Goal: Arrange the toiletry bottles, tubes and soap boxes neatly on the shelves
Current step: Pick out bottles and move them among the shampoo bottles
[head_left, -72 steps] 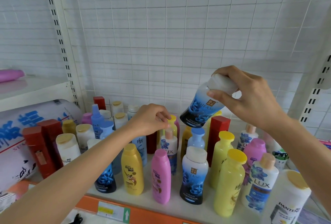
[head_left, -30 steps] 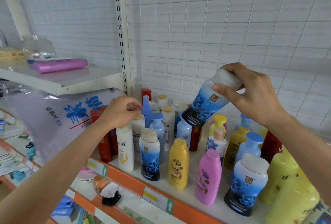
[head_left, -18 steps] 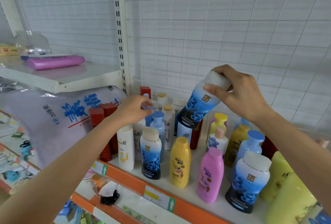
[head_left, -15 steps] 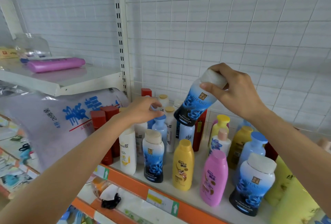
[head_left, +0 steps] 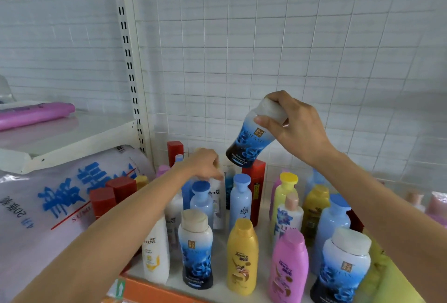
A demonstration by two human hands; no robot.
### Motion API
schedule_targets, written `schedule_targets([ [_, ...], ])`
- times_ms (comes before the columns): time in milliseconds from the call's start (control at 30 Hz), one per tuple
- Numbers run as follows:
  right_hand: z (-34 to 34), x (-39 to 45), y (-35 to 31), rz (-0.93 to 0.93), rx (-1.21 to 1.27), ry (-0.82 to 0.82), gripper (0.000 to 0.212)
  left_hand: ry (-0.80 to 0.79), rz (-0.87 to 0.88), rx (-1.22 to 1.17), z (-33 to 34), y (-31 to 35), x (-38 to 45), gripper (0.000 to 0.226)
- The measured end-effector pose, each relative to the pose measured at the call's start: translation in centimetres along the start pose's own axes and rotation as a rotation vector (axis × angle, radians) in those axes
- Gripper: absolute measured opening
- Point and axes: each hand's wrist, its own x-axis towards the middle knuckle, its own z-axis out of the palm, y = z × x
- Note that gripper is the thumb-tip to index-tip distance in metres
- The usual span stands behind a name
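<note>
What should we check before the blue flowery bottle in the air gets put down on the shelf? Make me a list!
1. Grip on the blue flower bottle: right hand holds it by its white cap. Ok.
2. Bottle upright: it hangs tilted. Not ok.
3. Clear of other things: it hangs above the red box, not touching. Ok.
4. Free spot in the back row: left hand covers that area. Cannot tell.
5. What the left hand holds: fingers curl over a white bottle top, blurred. Cannot tell.
6. Front row steady: matching blue bottle and yellow bottle stand upright. Ok.
</note>
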Motion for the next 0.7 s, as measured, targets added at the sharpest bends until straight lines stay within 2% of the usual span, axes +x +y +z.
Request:
schedule_targets([
  [100,0.4,0.8,0.7,-0.027,-0.009,0.001,0.037,0.172,-0.007,-0.065,-3.2,-0.1,-0.8,0.039],
  [200,1.0,1.9,1.1,-0.041,-0.015,-0.008,0.039,0.38,-0.031,-0.165,-7.4,0.2,-2.8,0.029],
  [400,4.9,3.1,1.1,-0.009,0.0,-0.218,0.041,0.69,-0.041,-0.168,-11.2,-1.4,-6.7,0.034],
  [467,6.8,3.1,0.9,0.033,0.02,-0.327,0.042,0.758,-0.049,-0.173,-11.5,-2.8,-7.4,0.037],
  [600,11.1,2.9,0.5,0.077,-0.009,-0.698,0.044,0.89,-0.058,-0.288,-11.9,-5.8,-8.3,0.038],
  [700,14.0,2.3,0.3,0.044,-0.094,-0.923,0.048,0.951,-0.059,-0.407,-12.0,-7.5,-8.9,0.036],
])
